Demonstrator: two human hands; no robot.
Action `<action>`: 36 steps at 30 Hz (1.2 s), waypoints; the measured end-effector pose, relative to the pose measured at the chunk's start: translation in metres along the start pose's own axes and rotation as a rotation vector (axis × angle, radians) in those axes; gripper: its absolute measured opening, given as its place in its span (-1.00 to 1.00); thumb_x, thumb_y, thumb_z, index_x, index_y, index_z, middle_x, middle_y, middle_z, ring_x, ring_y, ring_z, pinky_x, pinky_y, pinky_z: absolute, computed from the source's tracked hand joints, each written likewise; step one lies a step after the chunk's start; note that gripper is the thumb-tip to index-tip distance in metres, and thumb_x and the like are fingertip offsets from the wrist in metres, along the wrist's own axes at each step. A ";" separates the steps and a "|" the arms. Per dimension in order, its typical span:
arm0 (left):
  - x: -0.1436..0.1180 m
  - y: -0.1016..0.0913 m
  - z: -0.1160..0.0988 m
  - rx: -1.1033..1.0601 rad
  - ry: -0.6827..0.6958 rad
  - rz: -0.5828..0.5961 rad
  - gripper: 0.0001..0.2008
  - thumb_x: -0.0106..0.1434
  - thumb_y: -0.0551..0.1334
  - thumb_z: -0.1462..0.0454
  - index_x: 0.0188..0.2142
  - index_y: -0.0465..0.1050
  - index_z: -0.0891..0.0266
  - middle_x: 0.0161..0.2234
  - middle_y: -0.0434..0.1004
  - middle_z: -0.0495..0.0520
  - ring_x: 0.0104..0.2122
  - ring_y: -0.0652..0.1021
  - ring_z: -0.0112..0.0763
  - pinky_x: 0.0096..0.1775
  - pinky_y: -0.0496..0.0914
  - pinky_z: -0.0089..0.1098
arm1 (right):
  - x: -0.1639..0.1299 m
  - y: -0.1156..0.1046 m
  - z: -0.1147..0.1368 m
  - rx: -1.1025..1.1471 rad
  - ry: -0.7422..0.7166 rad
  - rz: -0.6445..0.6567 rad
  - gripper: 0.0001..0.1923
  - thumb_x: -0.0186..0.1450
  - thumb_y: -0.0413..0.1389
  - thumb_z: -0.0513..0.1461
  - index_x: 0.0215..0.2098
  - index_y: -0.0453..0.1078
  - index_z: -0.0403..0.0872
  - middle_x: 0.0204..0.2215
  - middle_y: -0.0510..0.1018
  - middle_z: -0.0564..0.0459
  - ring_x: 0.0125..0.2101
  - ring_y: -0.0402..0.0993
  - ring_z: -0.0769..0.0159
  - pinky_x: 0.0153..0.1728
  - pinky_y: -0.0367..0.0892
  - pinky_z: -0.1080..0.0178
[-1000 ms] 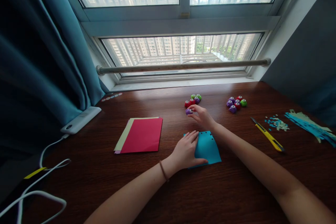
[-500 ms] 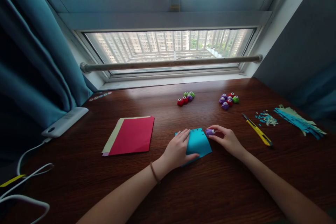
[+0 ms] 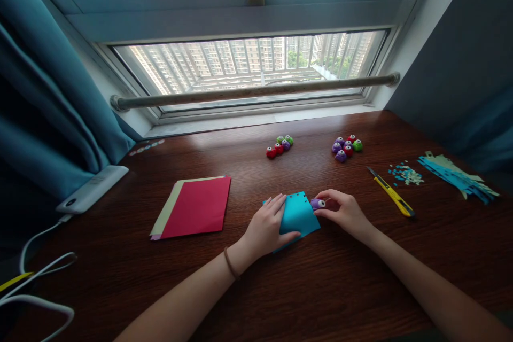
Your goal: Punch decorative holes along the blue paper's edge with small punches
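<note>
A folded blue paper (image 3: 297, 215) with several small holes along its far edge lies on the brown wooden desk (image 3: 280, 288). My left hand (image 3: 266, 227) lies flat on its left part and pins it down. My right hand (image 3: 342, 211) pinches a small purple paper punch (image 3: 318, 203) at the paper's right edge. Farther back stand two clusters of small punches, one in the middle (image 3: 279, 146) and one to the right (image 3: 346, 148), in red, purple and green.
A red sheet on a stack of coloured paper (image 3: 192, 207) lies to the left. A yellow utility knife (image 3: 390, 195), blue paper scraps (image 3: 404, 174) and cut strips (image 3: 460, 179) are at right. A white power bank (image 3: 92, 189) with cables (image 3: 36, 278) sits far left by the teal curtain.
My right hand took a purple punch from the middle cluster and brought it back to the blue paper's right edge. The left hand stayed on the paper. The view tilted down slightly.
</note>
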State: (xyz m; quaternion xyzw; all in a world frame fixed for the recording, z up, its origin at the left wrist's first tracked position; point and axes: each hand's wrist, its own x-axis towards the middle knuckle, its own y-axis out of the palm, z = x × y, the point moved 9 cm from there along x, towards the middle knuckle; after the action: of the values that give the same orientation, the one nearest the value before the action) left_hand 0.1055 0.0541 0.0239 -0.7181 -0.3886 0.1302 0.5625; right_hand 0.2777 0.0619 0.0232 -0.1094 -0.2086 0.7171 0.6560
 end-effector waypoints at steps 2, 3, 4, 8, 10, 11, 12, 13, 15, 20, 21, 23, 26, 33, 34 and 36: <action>0.000 0.000 0.000 0.007 0.001 0.000 -0.17 0.07 0.25 -0.08 0.16 0.12 0.44 0.13 0.22 0.36 0.14 0.27 -0.04 0.13 0.22 -0.08 | -0.001 0.000 0.001 0.006 -0.005 0.006 -0.72 0.08 0.28 -0.17 -0.26 0.42 -0.06 -0.33 0.51 0.09 -0.36 0.45 0.30 -0.35 0.39 0.29; 0.000 0.000 -0.001 0.011 0.002 0.001 -0.17 0.07 0.25 -0.08 0.16 0.12 0.45 0.13 0.22 0.36 0.14 0.27 -0.04 0.13 0.22 -0.08 | -0.001 0.001 0.001 0.009 -0.006 0.008 -0.72 0.08 0.28 -0.18 -0.26 0.42 -0.06 -0.33 0.50 0.09 -0.36 0.45 0.31 -0.35 0.39 0.29; 0.000 0.000 -0.001 0.014 0.003 0.001 -0.17 0.07 0.24 -0.08 0.16 0.13 0.45 0.13 0.22 0.36 0.13 0.28 -0.04 0.13 0.22 -0.08 | -0.001 0.001 0.002 0.012 -0.008 0.010 -0.72 0.08 0.28 -0.18 -0.25 0.42 -0.06 -0.33 0.50 0.09 -0.36 0.45 0.31 -0.36 0.39 0.29; 0.000 0.001 0.000 0.025 0.000 0.000 -0.17 0.07 0.24 -0.09 0.15 0.14 0.45 0.13 0.22 0.36 0.13 0.28 -0.04 0.13 0.22 -0.09 | -0.001 0.002 0.009 -0.009 -0.047 0.023 -0.75 0.10 0.28 -0.19 -0.26 0.42 -0.06 -0.33 0.47 0.09 -0.38 0.43 0.33 -0.40 0.39 0.31; 0.000 0.001 0.000 0.029 -0.003 0.000 -0.17 0.07 0.24 -0.10 0.15 0.14 0.46 0.14 0.22 0.36 0.13 0.28 -0.05 0.13 0.22 -0.10 | -0.002 0.002 0.014 -0.039 -0.083 0.024 -0.76 0.09 0.28 -0.20 -0.28 0.42 -0.06 -0.33 0.45 0.09 -0.39 0.42 0.35 -0.41 0.39 0.32; 0.000 0.001 0.001 0.031 -0.003 0.001 -0.17 0.07 0.24 -0.10 0.15 0.14 0.46 0.14 0.22 0.35 0.13 0.28 -0.05 0.13 0.22 -0.10 | -0.002 0.002 0.017 -0.054 -0.101 0.023 -0.77 0.09 0.28 -0.21 -0.29 0.42 -0.06 -0.34 0.44 0.09 -0.40 0.41 0.36 -0.42 0.39 0.32; -0.001 0.001 0.001 0.032 -0.002 0.001 -0.17 0.07 0.24 -0.10 0.14 0.15 0.46 0.14 0.21 0.35 0.13 0.28 -0.05 0.13 0.22 -0.10 | -0.003 0.002 0.019 -0.066 -0.116 0.022 -0.78 0.09 0.29 -0.22 -0.29 0.42 -0.06 -0.33 0.43 0.09 -0.42 0.41 0.37 -0.42 0.38 0.32; -0.001 0.001 0.001 0.034 -0.002 0.001 -0.17 0.07 0.24 -0.10 0.14 0.15 0.46 0.14 0.21 0.35 0.13 0.28 -0.05 0.13 0.22 -0.10 | -0.003 0.002 0.020 -0.075 -0.129 0.022 -0.78 0.09 0.29 -0.23 -0.29 0.43 -0.06 -0.33 0.42 0.09 -0.43 0.40 0.38 -0.42 0.38 0.32; -0.001 0.002 0.001 0.040 -0.002 0.004 -0.17 0.07 0.23 -0.10 0.14 0.15 0.46 0.14 0.21 0.35 0.14 0.27 -0.05 0.13 0.21 -0.11 | -0.004 0.003 0.020 -0.085 -0.147 0.022 -0.77 0.09 0.29 -0.24 -0.28 0.43 -0.05 -0.31 0.40 0.08 -0.44 0.40 0.39 -0.42 0.38 0.32; -0.001 0.004 0.003 0.074 -0.019 0.021 -0.12 0.07 0.21 -0.13 0.15 0.13 0.52 0.16 0.18 0.36 0.15 0.25 -0.05 0.15 0.19 -0.13 | -0.004 0.005 0.017 -0.106 -0.176 0.052 -0.76 0.11 0.26 -0.28 -0.23 0.43 -0.03 -0.27 0.38 0.08 -0.43 0.39 0.40 -0.42 0.38 0.34; -0.001 0.004 0.003 0.079 -0.022 0.021 -0.11 0.07 0.21 -0.14 0.15 0.13 0.53 0.16 0.18 0.36 0.15 0.24 -0.04 0.15 0.19 -0.13 | -0.004 0.006 0.017 -0.108 -0.181 0.064 -0.76 0.12 0.24 -0.30 -0.22 0.43 -0.03 -0.27 0.37 0.08 -0.42 0.39 0.41 -0.41 0.38 0.34; -0.001 0.004 0.004 0.086 -0.029 0.020 -0.10 0.07 0.20 -0.15 0.16 0.12 0.52 0.16 0.17 0.36 0.15 0.24 -0.03 0.15 0.18 -0.12 | -0.005 0.007 0.018 -0.116 -0.196 0.088 -0.75 0.15 0.21 -0.33 -0.19 0.42 -0.02 -0.25 0.37 0.08 -0.41 0.39 0.41 -0.39 0.38 0.35; -0.001 0.004 0.004 0.091 -0.039 0.022 -0.09 0.07 0.19 -0.16 0.17 0.10 0.52 0.16 0.17 0.38 0.15 0.23 -0.02 0.14 0.19 -0.10 | -0.006 0.008 0.021 -0.152 -0.234 0.112 -0.73 0.18 0.14 -0.37 -0.16 0.41 -0.02 -0.23 0.36 0.06 -0.33 0.40 0.38 -0.33 0.38 0.34; 0.000 0.002 0.004 0.088 -0.052 0.014 -0.09 0.07 0.17 -0.17 0.17 0.10 0.51 0.16 0.16 0.41 0.16 0.23 0.00 0.13 0.19 -0.09 | -0.007 0.009 0.024 -0.282 -0.321 0.115 -0.70 0.22 0.08 -0.38 -0.09 0.37 0.00 -0.19 0.37 0.02 -0.20 0.38 0.29 -0.17 0.34 0.26; 0.000 0.001 0.004 0.090 -0.056 0.013 -0.09 0.07 0.17 -0.17 0.17 0.10 0.51 0.16 0.16 0.40 0.16 0.23 0.00 0.13 0.20 -0.09 | -0.007 0.009 0.024 -0.293 -0.326 0.114 -0.70 0.23 0.08 -0.38 -0.09 0.37 0.00 -0.18 0.37 0.02 -0.20 0.38 0.29 -0.17 0.34 0.26; 0.000 0.001 0.005 0.098 -0.061 0.016 -0.08 0.07 0.17 -0.17 0.17 0.09 0.52 0.16 0.15 0.40 0.16 0.23 0.00 0.13 0.20 -0.09 | -0.008 0.009 0.025 -0.306 -0.331 0.113 -0.70 0.24 0.08 -0.37 -0.08 0.37 0.00 -0.18 0.37 0.01 -0.20 0.38 0.29 -0.18 0.34 0.26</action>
State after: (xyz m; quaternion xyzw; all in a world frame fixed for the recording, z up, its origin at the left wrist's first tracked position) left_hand 0.1032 0.0573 0.0210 -0.6885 -0.3932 0.1753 0.5837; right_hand 0.2602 0.0502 0.0402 -0.0998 -0.4133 0.7210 0.5472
